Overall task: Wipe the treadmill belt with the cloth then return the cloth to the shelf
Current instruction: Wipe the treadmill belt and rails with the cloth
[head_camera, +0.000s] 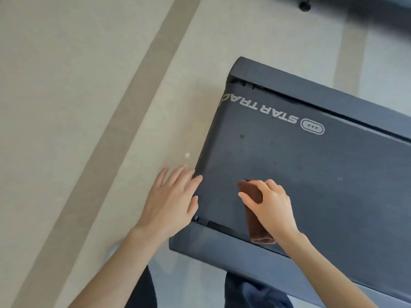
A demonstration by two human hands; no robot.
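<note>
The dark treadmill belt [300,165] fills the right half of the head view, with white STAR TRAC lettering near its far side. A folded brown cloth [252,196] lies on the belt near the rear end. My right hand [271,207] grips the cloth from above, fingers curled over it. My left hand [171,201] is spread flat with straight fingers, its fingertips touching the belt's rear edge. The shelf is out of view.
Dark side rails [222,247] frame the belt at the near and far sides. Beige floor with a darker curved stripe [124,121] lies to the left. A small white speck [187,154] sits on the floor by the treadmill end. A black foot of other equipment [305,6] shows at top.
</note>
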